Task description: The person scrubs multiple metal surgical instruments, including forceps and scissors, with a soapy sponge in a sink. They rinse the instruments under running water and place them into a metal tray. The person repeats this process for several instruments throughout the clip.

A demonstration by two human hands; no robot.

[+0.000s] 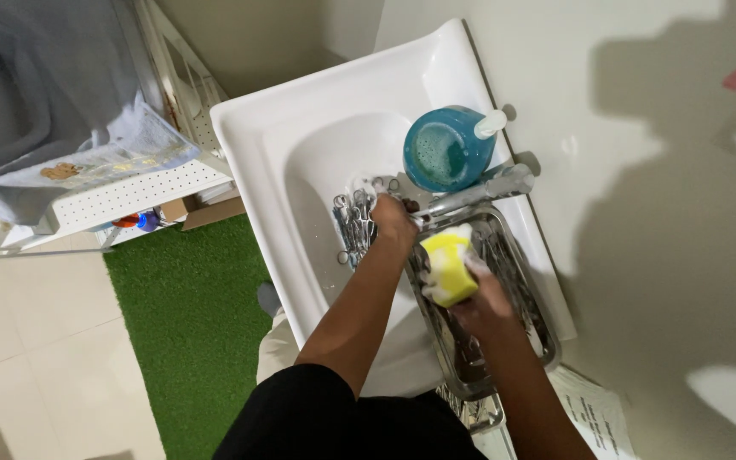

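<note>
White wall-hung sink [253, 128]: the largest item, its basin holding a heap of metal scissor-like instruments [353, 223] near the drain, wet and soapy.

Steel tray [547, 341]: rectangular, resting across the sink's right rim beside the wall, with more instruments lying in it; its near end overhangs the rim.

Blue soap bottle [446, 149]: round, with a white pump, standing at the back edge of the sink just behind the chrome tap [491, 189].

Yellow sponge [448, 268]: foamy, held over the tray's left edge in the right hand [483, 298], whose grip is closed around it.

Left hand [392, 217]: reaching into the basin at the tap's base, grip closed on the handle end of one instrument, the tip hidden under the hand.

Surroundings: green turf mat [185, 315] on the tiled floor, a white perforated rack [117, 192] with grey cloth [36, 102] draped over it, printed papers [598, 417] below the tray.

Risks, as a judgement: the tray could tip off the rim if pressed at its overhanging end; soapy instruments could slip from wet fingers or nick a hand; loose pieces sit close to the drain.

Hard to make out: the kinds and number of instruments, the drain itself, and the tray's near corner behind the arm. A pink item at the right edge is cut off.
</note>
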